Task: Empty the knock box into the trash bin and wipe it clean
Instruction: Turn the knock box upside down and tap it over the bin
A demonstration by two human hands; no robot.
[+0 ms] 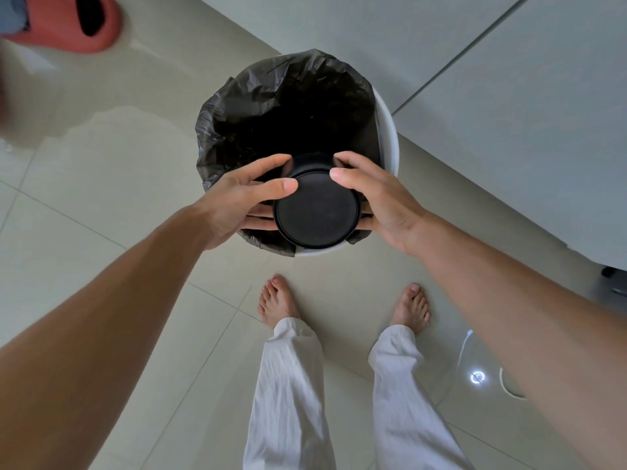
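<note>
The black round knock box (317, 208) is turned upside down, its flat base facing me, over the near rim of the trash bin (390, 137). The bin is white and lined with a dark plastic bag (237, 106). My left hand (237, 201) grips the box from the left, thumb across the base edge and fingers underneath. My right hand (376, 195) holds its right side, fingers curled over the far edge. The open mouth of the box points down into the bag and is hidden from me.
The bin stands on pale glossy floor tiles against a light grey cabinet front (509, 113) to the right. A red slipper (74, 25) lies at the top left. My bare feet (278, 300) stand just behind the bin.
</note>
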